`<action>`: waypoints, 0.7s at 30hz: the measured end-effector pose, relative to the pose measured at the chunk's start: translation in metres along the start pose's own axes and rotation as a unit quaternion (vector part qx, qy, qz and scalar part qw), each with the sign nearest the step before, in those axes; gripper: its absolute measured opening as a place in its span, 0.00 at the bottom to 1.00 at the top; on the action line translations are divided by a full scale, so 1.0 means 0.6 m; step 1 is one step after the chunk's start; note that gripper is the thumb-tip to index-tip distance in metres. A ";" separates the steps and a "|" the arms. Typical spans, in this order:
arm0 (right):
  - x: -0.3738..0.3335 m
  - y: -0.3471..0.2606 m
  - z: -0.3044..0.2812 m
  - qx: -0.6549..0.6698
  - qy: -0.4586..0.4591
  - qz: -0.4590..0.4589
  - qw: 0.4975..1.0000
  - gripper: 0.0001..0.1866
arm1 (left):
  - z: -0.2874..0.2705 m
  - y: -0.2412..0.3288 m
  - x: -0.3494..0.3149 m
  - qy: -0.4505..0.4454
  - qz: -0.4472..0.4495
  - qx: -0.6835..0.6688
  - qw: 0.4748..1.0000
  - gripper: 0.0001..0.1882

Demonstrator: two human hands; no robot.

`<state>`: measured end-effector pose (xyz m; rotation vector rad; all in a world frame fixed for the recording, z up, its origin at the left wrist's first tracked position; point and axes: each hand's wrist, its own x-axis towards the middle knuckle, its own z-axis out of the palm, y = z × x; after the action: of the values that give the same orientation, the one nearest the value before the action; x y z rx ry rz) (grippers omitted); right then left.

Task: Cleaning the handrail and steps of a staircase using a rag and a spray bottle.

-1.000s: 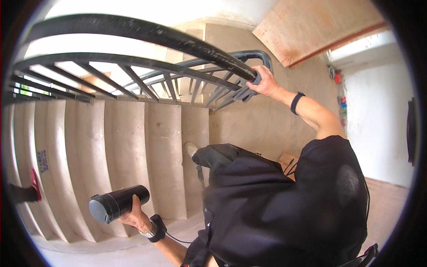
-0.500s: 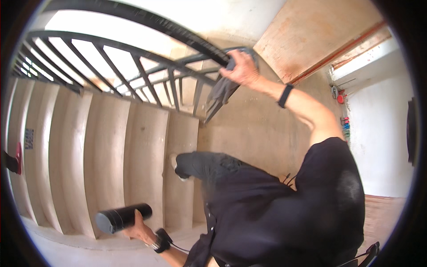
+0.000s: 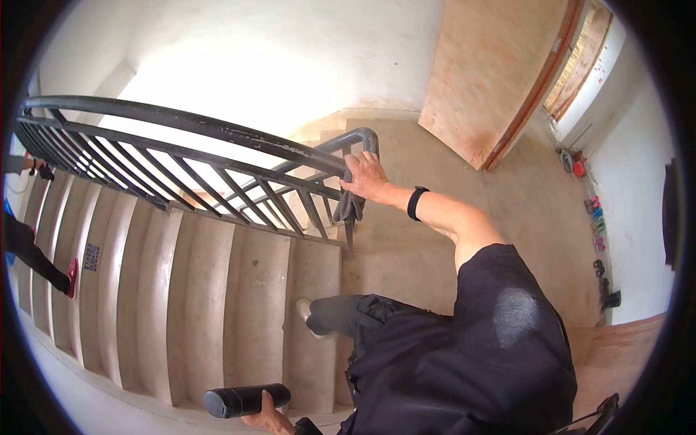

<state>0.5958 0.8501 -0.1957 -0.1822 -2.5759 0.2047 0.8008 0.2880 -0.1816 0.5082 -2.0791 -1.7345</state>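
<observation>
My left hand (image 3: 267, 419), low in the view, is wrapped round a black cylindrical bottle (image 3: 246, 400) that lies sideways above the stairs. At the near end of the dark metal handrail (image 3: 217, 129) my right hand (image 3: 366, 176) grips the rail over a grey cloth (image 3: 349, 206). The cloth hangs down below the fingers, beside the end post. Part of the left hand is hidden behind the bottle.
Pale stairs (image 3: 199, 290) run along the railing, my shoe (image 3: 308, 315) on one step. Further along the stairs another person's leg (image 3: 36, 254) and gloved hand (image 3: 46, 172) show. A wooden door (image 3: 493, 80) stands behind the landing; shoes (image 3: 596, 210) line the wall.
My view has shifted, showing more of the other person and the landing. My right hand stays on the cloth at the rail's end; my left hand still holds the bottle, lower in view.
</observation>
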 end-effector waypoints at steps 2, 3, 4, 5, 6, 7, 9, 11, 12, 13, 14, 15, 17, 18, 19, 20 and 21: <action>-0.007 0.020 -0.004 -0.016 -0.033 -0.018 0.999 0.31 | 0.002 0.000 -0.027 0.019 -0.001 -0.019 1.000 0.31; -0.008 0.021 -0.010 -0.030 0.003 -0.064 0.997 0.28 | -0.003 0.001 -0.041 0.029 0.001 -0.041 0.999 0.31; -0.008 0.035 -0.006 -0.028 0.002 -0.064 0.998 0.28 | 0.004 0.008 -0.050 0.030 0.001 -0.038 0.999 0.31; -0.008 0.049 -0.003 -0.028 0.013 -0.083 0.996 0.27 | 0.012 0.017 -0.059 0.021 -0.013 -0.031 0.999 0.30; -0.009 0.065 -0.004 -0.030 0.025 -0.099 0.994 0.27 | 0.023 0.024 -0.065 0.009 -0.026 -0.026 0.999 0.30; -0.012 0.076 -0.003 -0.033 0.026 -0.091 0.995 0.27 | 0.024 0.012 -0.069 0.001 -0.024 -0.024 0.999 0.30; -0.002 0.079 -0.001 0.013 0.010 -0.112 0.994 0.26 | 0.022 -0.020 -0.080 0.025 0.004 -0.035 0.999 0.28; 0.001 0.069 0.020 0.054 0.076 -0.129 0.987 0.23 | 0.047 0.003 -0.097 0.040 -0.008 -0.020 0.999 0.28; 0.002 0.074 0.029 0.071 0.085 -0.125 0.986 0.22 | 0.060 0.015 -0.103 0.046 -0.013 -0.011 0.999 0.28; -0.002 0.074 0.027 0.088 0.073 -0.101 0.988 0.21 | 0.081 0.022 -0.107 0.049 -0.017 -0.006 0.999 0.28; -0.007 0.091 0.034 0.077 0.109 -0.114 0.985 0.21 | 0.106 0.028 -0.109 0.040 -0.021 -0.004 0.999 0.28; -0.013 0.098 0.033 0.084 0.085 -0.110 0.987 0.19 | 0.126 0.034 -0.113 0.038 -0.024 -0.003 0.999 0.28; -0.019 0.110 0.028 0.106 0.042 -0.093 0.989 0.20 | 0.164 0.045 -0.119 0.030 -0.029 0.004 0.999 0.28; -0.018 0.112 0.020 0.119 0.010 -0.088 0.989 0.21 | 0.179 0.052 -0.120 0.026 -0.032 0.008 0.999 0.28; -0.018 0.120 0.015 0.111 0.016 -0.092 0.989 0.21 | 0.197 0.058 -0.125 0.019 -0.035 0.009 0.999 0.28; -0.018 0.128 0.014 0.105 0.021 -0.098 0.989 0.21 | 0.214 0.064 -0.124 0.012 -0.037 0.010 0.999 0.27; -0.022 0.136 0.014 0.100 0.019 -0.087 0.991 0.21 | 0.230 0.070 -0.129 0.004 -0.039 0.013 0.999 0.27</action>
<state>0.6097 0.9266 -0.2247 0.1126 -2.4965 0.3883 0.7957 0.4511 -0.1676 0.6121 -2.1052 -1.7468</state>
